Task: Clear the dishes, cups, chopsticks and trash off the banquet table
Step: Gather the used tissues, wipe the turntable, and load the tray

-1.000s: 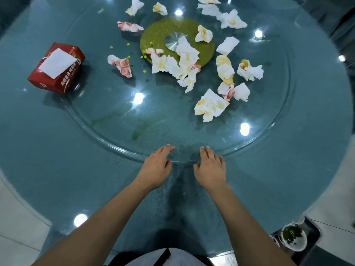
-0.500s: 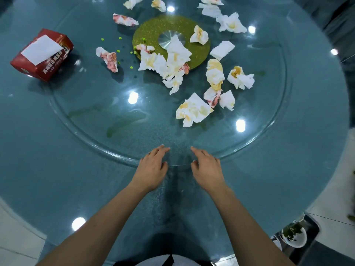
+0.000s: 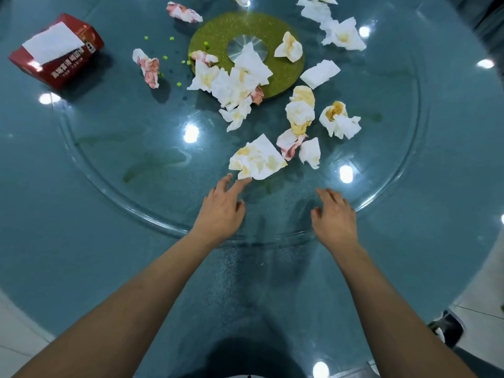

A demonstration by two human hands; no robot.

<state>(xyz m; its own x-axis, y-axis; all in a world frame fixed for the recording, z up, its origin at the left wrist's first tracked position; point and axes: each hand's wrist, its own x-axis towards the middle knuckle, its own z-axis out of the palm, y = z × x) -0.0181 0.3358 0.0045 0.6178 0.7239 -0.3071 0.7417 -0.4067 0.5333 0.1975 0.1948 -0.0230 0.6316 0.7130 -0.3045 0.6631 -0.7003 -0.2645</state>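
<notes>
The left hand (image 3: 220,211) reaches over the near edge of the glass turntable (image 3: 90,170) with fingers spread and straight, one fingertip just touching the near corner of the nearest tissue (image 3: 257,159), a flat, yellow-stained sheet; the hand holds nothing. The right hand (image 3: 334,216) hovers over the near right part of the turntable, fingers loosely extended, empty as well. To do this pickup well, the left fingers should probably drag the sheet nearer and bunch it into the palm, keeping clear of the greasy side, while the right hand gathers the crumpled pieces just beyond. No dishes, cups or chopsticks are visible; only trash remains. I count roughly fifteen used tissues scattered around the green centre disc (image 3: 272,25), though the pile by its near edge is hard to separate, about seven small green food bits (image 3: 179,84), and one red tissue box (image 3: 57,50) at far left.
</notes>
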